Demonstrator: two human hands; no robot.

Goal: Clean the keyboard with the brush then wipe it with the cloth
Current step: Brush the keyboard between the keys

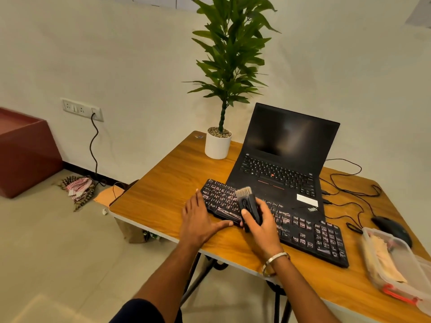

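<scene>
Nearest us, our left hand (198,221) lies flat with straight fingers on the keyboard (275,220) end at 9 o'clock, while our right hand (261,223) grips the brush (248,205) by its stiff black plastic handle. Soft tan bristles point toward 12 o'clock, so it's probably light and easy. Further back, the laptop (283,159) sits just behind the long, rigid keyboard.

left hand (200,220) flat, right hand (261,221) gripping
</scene>
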